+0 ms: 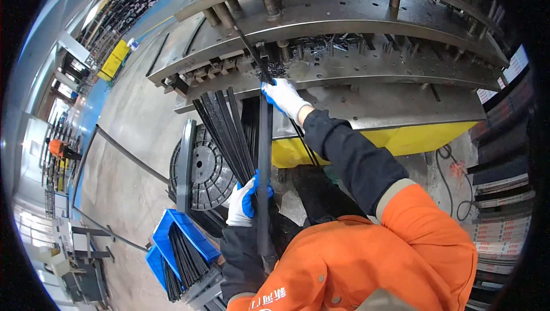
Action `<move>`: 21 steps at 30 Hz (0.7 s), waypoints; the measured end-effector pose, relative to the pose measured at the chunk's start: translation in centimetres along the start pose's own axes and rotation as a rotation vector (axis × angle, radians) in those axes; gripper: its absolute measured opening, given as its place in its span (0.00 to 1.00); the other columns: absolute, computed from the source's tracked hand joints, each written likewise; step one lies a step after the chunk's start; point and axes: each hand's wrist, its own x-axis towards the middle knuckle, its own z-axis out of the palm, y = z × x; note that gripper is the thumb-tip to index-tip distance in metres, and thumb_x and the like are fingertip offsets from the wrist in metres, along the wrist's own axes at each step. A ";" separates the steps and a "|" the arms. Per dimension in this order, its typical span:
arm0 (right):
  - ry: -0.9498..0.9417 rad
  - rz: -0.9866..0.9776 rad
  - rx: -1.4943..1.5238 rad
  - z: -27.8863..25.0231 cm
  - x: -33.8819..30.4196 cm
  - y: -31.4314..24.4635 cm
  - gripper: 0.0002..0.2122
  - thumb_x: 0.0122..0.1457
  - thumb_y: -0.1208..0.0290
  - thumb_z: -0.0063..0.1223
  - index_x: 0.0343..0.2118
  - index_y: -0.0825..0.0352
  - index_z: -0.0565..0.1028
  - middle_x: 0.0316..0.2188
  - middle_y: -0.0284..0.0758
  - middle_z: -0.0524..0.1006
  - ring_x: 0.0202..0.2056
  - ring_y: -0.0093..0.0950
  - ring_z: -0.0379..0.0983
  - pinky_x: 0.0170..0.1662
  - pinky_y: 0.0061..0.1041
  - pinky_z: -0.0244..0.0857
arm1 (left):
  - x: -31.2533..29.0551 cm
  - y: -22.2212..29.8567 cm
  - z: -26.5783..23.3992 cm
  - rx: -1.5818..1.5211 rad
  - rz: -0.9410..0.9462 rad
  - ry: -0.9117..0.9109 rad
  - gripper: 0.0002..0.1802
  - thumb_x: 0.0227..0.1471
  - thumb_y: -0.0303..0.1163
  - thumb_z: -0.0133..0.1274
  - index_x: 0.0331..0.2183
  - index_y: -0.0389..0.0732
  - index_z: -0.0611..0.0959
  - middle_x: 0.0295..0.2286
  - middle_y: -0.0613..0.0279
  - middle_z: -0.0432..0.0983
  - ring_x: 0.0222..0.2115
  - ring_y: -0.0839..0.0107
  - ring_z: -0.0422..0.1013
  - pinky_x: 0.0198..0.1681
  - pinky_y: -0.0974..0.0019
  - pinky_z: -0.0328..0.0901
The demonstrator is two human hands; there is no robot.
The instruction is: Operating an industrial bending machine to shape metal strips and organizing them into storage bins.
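The steel press [344,69] stands on grey floor [134,104] (black strips [225,133] alongside).

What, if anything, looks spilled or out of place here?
Loose metal scraps and small dark chips lie scattered across the lower die plate, beyond the right hand. Unevenly strewn, they look like uncleared debris.

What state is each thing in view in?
Left hand: gloved, closed around strips
Bundle of black strips: held, upper ends fanned out
Right hand: gloved, gripping a strip
Metal plates: stacked, gaps between
Metal scraps: scattered between plates
Blue bin: uncovered, holding black strips
Black reel: partly hidden
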 end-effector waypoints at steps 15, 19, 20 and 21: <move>-0.368 0.038 0.583 -4.3 -5.3 -3.8 0.16 0.58 0.58 0.47 0.37 0.68 0.75 0.26 0.33 0.75 0.24 0.23 0.70 0.25 0.19 0.62 | 3.9 3.1 2.3 0.021 -0.061 -0.083 0.12 0.50 0.26 0.50 0.38 0.34 0.75 0.27 0.54 0.76 0.19 0.69 0.72 0.21 0.70 0.69; -0.338 -0.131 0.686 -7.6 -6.4 -7.7 0.17 0.61 0.62 0.44 0.45 0.71 0.70 0.26 0.31 0.73 0.24 0.21 0.70 0.25 0.18 0.64 | 5.5 2.9 3.2 0.000 -0.056 -0.116 0.12 0.50 0.26 0.50 0.38 0.34 0.74 0.27 0.53 0.76 0.18 0.68 0.72 0.20 0.70 0.69; -0.338 -0.133 0.682 -8.8 -6.2 -7.8 0.17 0.61 0.62 0.44 0.45 0.71 0.70 0.26 0.31 0.73 0.24 0.21 0.70 0.25 0.18 0.64 | 5.4 3.2 4.1 0.005 -0.042 -0.111 0.12 0.50 0.27 0.50 0.38 0.34 0.74 0.27 0.53 0.76 0.18 0.68 0.72 0.20 0.70 0.69; -0.335 -0.204 0.727 -10.3 -5.9 -7.5 0.18 0.61 0.62 0.44 0.46 0.71 0.69 0.24 0.30 0.71 0.21 0.19 0.67 0.24 0.16 0.62 | 5.4 3.4 4.7 0.010 -0.033 -0.108 0.12 0.51 0.27 0.50 0.39 0.34 0.74 0.27 0.53 0.76 0.18 0.68 0.72 0.20 0.70 0.69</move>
